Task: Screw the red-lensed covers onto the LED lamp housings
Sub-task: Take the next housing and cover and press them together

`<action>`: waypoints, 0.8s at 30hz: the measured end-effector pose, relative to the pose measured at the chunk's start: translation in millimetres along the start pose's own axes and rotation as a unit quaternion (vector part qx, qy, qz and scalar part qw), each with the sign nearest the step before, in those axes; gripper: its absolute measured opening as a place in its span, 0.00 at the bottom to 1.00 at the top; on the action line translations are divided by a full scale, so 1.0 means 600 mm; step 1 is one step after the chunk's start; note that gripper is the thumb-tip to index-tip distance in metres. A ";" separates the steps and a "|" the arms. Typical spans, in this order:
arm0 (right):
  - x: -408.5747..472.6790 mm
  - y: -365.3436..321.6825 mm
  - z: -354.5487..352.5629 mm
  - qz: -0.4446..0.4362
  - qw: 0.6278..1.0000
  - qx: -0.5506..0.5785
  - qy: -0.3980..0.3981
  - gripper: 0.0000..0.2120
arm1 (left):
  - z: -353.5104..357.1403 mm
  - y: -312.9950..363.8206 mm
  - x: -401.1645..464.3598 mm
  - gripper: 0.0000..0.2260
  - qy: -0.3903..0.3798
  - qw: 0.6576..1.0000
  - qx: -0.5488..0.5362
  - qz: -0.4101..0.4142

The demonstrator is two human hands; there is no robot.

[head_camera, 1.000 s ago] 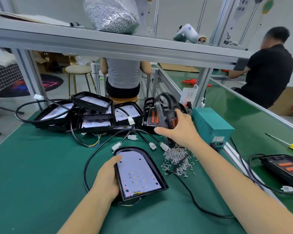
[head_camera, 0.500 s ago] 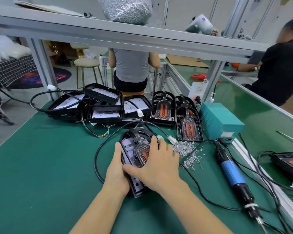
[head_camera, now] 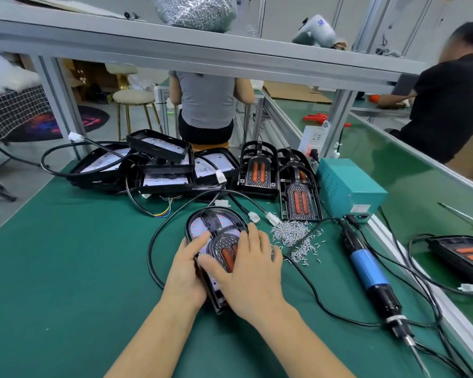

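Both palms lie on the cover (head_camera: 225,248), seated on the housing (head_camera: 202,227) mid-mat: my left hand (head_camera: 186,274) steadies the edge, my right hand (head_camera: 249,271) presses flat, fingers straight, aligning it before the screws (head_camera: 292,236) go in.

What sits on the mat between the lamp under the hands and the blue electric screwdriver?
Head view: a loose pile of small silver screws and a black cable lie between the lamp housing and the electric screwdriver.
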State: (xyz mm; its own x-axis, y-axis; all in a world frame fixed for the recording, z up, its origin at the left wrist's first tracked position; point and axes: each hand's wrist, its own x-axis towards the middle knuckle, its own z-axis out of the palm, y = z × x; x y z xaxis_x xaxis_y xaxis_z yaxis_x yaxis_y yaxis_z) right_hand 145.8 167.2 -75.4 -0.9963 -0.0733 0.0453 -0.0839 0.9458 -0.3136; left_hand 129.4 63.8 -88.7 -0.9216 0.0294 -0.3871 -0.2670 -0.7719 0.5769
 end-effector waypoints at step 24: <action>0.041 0.188 -0.094 0.071 0.993 0.034 0.086 0.18 | -0.046 0.026 0.043 0.25 0.253 0.827 0.440 0.242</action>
State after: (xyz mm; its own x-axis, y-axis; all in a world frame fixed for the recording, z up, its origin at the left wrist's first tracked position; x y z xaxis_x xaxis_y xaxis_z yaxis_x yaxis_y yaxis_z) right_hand 112.9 290.1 -56.0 -0.9806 0.1192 0.1556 0.0497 0.9190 -0.3910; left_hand 109.4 34.8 -109.4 -0.8039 -0.5892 -0.0814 -0.2090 0.1517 0.9661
